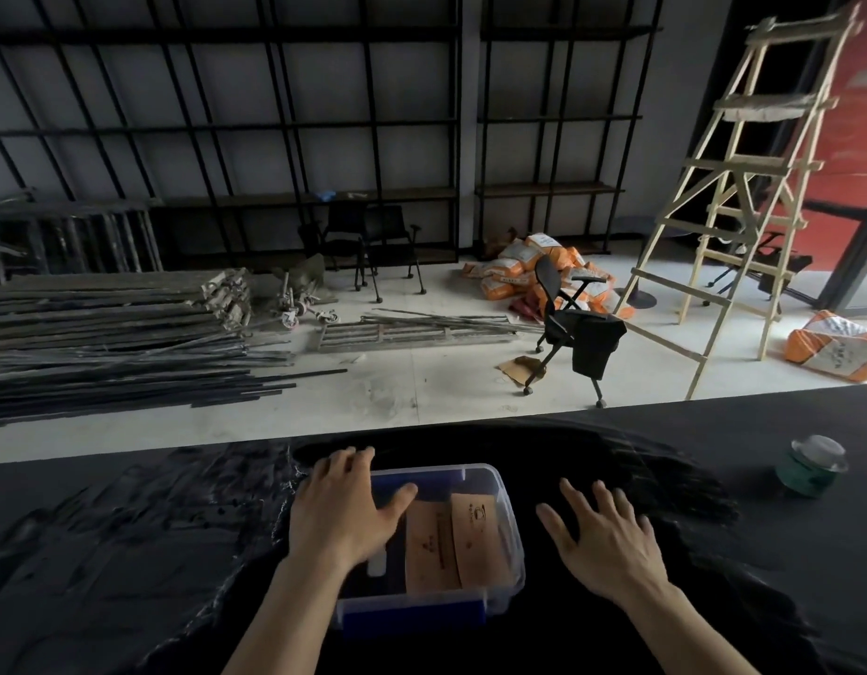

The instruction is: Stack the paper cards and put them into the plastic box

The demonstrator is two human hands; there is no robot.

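Low in the frame, centre, sits the box point(511, 543), clear plastic with blue latches at its near and far ends, on the dark tabletop point(129, 552). Inside it, the cards point(446, 543) are down: brown paper pieces lying flat on the floor of the box, one overlapping the next, toward its right half. A small white object lies on the box floor near the left wall, too blurred to name.

Left hand point(343, 513) is over the box's left side, palm down, fingers spread wide. Its fingertips point(358, 455) reach past the far-left corner of the rim, and the thumb point(402, 494) juts over the open interior just left of the cards. That grip is slack, closing on nothing; whether the palm actually presses on the rim, I cannot tell.

Right hand point(602, 533) is just right of the box, apart from its wall, palm down above the tabletop with all fingers splayed. Grip released there too, nothing in it, and whether it touches the cloth-dark surface is unclear.

At the right edge of the frame, well apart from the hands, a green jar point(809, 467) with a clear lid stands on the tabletop.
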